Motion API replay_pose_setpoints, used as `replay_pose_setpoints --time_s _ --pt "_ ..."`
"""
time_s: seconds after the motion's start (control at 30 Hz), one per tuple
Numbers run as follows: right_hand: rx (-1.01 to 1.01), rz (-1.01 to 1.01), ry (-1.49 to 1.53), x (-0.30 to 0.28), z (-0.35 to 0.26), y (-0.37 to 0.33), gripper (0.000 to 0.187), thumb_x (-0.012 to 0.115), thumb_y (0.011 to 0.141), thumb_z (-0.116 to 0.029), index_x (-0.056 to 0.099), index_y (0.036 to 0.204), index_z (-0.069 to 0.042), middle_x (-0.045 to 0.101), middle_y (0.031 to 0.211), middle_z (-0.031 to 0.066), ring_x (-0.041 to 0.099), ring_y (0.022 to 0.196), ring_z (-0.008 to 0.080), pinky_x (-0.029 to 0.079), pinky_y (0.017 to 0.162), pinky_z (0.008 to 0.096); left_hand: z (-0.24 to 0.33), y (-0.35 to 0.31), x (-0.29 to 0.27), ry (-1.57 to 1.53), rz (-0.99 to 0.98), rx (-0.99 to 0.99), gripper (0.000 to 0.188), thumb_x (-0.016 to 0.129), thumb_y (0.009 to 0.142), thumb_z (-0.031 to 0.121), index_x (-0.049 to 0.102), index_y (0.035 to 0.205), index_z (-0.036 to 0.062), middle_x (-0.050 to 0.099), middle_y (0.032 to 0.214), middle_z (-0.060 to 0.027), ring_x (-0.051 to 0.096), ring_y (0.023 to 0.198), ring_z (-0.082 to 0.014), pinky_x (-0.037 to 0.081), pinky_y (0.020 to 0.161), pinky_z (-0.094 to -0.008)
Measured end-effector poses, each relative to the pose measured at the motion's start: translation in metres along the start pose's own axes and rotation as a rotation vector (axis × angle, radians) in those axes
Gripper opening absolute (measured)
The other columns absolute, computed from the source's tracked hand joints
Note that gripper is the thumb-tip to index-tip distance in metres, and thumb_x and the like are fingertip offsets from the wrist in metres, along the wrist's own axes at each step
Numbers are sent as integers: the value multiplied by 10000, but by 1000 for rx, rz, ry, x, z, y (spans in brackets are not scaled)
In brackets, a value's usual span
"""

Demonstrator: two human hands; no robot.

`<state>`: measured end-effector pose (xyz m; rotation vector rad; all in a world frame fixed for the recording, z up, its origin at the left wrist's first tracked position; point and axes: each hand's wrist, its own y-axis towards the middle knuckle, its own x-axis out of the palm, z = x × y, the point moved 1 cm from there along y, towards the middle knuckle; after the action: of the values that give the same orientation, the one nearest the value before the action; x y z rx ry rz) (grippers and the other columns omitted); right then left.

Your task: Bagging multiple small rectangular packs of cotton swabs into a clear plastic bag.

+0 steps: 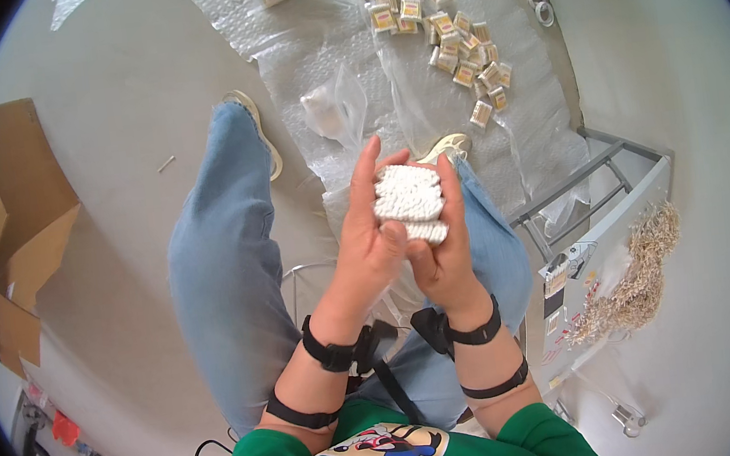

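Looking down on a broad grey floor and facing a long sheet of bubble wrap spreading away ahead. Having a white-topped table with a grey metal frame standing close on the right. Spreading both legs apart in blue jeans, resting the left foot on bare floor just beside the wrap. Keeping an open cardboard box well off to the left. Having a dry, straw-coloured tangle lying on the table. Holding the left hand and the right hand close together, gripping one white bundle between them. Raising it above the floor, out in front of the body, curling fingers along both sides and pressing the left thumb against its near face. Showing closely packed round tips across its top. Facing a clear plastic bag with white contents, lying on the wrap beyond the hands. Having many small packs with yellowish labels lying loosely heaped farther out on the wrap. Leaving a thin stick lying on the floor, left of the left foot.
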<state>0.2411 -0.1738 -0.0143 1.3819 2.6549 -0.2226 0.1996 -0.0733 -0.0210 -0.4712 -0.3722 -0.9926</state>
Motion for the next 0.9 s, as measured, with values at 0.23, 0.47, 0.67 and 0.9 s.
replay_pose_setpoints --time_s 0.23,0.47,0.67,0.9 --pt "-15 -90 -252 5 3 6 936 519 873 -575 139 1435 70 425 1295 257 472 1137 384 379 972 452 -2 4 -6 -146 83 -317 486 436 967 225 349 1404 29 508 1236 -93 499 1104 -147 395 960 -284" --pt "180 -17 -61 -3 7 3 898 572 868 -531 170 1445 28 450 1292 204 497 1145 292 411 961 392 -22 2 -5 -51 63 -228 716 520 934 435 229 1454 39 509 1233 -119 512 1098 -197 407 960 -317" --pt "261 44 209 -3 6 12 913 557 861 -570 176 1454 11 415 1344 152 457 1202 237 384 1005 364 -17 9 -2 123 16 -46 1144 686 733 621 42 1476 36 509 1243 -206 550 1115 -304 438 939 -377" --pt "489 104 630 -12 3 18 976 557 810 -647 193 1455 -11 409 1356 116 442 1233 219 376 1032 365 -2 9 0 375 -27 -56 1093 710 755 536 78 1476 13 499 1268 -248 565 1102 -356 449 933 -397"
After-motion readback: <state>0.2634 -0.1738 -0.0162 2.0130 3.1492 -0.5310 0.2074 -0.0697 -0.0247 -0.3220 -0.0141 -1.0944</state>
